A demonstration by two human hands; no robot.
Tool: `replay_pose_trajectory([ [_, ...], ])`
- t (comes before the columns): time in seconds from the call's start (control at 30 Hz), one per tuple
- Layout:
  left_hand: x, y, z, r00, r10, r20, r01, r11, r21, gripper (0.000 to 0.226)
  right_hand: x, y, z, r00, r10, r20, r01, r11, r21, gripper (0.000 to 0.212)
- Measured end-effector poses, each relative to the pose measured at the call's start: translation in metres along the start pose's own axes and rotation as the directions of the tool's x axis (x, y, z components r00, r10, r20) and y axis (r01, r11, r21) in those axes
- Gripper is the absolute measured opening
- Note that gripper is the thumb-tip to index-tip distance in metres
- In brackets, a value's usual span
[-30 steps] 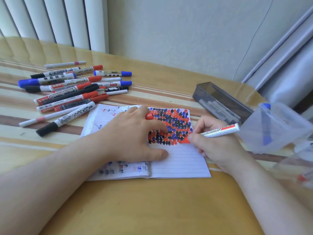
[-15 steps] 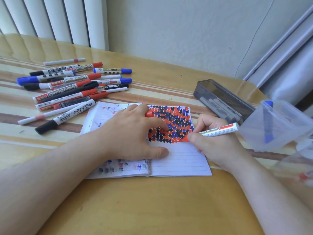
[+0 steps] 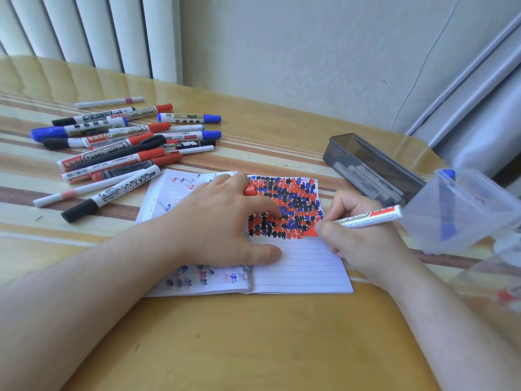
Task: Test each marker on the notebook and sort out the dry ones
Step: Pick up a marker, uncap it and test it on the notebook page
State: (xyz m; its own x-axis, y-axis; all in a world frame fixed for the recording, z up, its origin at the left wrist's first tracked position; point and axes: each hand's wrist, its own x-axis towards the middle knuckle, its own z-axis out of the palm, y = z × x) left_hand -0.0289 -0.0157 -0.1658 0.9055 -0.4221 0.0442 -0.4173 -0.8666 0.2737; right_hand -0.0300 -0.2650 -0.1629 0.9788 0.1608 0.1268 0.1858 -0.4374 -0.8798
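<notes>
Head cam looks down at the open notebook (image 3: 304, 266) lying flat on the wooden table (image 3: 225, 348), its right page packed with red, blue and black test marks up top and bare lines below. Right hand (image 3: 363, 244) has its fingers curled tight around a red whiteboard marker (image 3: 369, 217), tip down on the page at the edge of the scribbles. Left hand (image 3: 222, 224) lies flat across the spine with straight fingers pressing the pages down, and a red cap (image 3: 250, 189) pokes out between two of them; how it's held there is hidden. That hand covers most of the left page, so only a few marks show around it. Off to the left sits a pile of markers (image 3: 118, 148), well apart from the dark plastic case (image 3: 369, 167) on the right. A clear bag (image 3: 462, 210) with a blue marker (image 3: 446, 207) inside blurs the right edge, partly cut off.
</notes>
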Motion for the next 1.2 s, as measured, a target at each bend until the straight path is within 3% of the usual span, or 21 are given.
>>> replay_pose_trajectory([
  [0.53,-0.003,0.003,-0.002,0.998,0.023,-0.050,-0.022,0.999,0.031,0.070,0.002,0.006,0.001,0.999,0.018,0.028,-0.018,1.000,0.016,0.029],
  [0.67,-0.001,0.002,0.001,0.978,0.027,-0.206,-0.076,0.970,-0.233,0.036,0.002,0.004,-0.002,1.000,-0.010,0.004,0.009,0.977,0.214,0.031],
  [0.83,0.004,0.000,-0.004,0.973,-0.067,-0.222,-0.021,0.929,-0.371,0.023,0.000,-0.003,-0.008,0.991,-0.132,0.018,0.111,0.892,0.438,0.015],
  [0.9,0.003,0.000,-0.005,0.972,-0.058,-0.229,-0.030,0.931,-0.363,0.022,0.000,-0.002,-0.009,0.988,-0.116,0.098,0.056,0.878,0.474,0.024],
  [1.03,0.002,0.002,-0.005,0.974,-0.036,-0.224,-0.037,0.949,-0.314,0.021,0.002,0.001,-0.011,0.960,-0.137,0.244,-0.029,0.818,0.575,0.064],
  [1.13,0.002,0.003,-0.006,0.973,-0.015,-0.230,-0.053,0.956,-0.289,0.024,0.003,0.001,-0.012,0.955,-0.135,0.262,-0.043,0.815,0.578,0.066],
  [1.2,0.001,0.003,-0.006,0.973,0.002,-0.233,-0.069,0.957,-0.282,0.025,0.002,0.003,-0.012,0.957,-0.131,0.259,-0.043,0.818,0.574,0.056],
])
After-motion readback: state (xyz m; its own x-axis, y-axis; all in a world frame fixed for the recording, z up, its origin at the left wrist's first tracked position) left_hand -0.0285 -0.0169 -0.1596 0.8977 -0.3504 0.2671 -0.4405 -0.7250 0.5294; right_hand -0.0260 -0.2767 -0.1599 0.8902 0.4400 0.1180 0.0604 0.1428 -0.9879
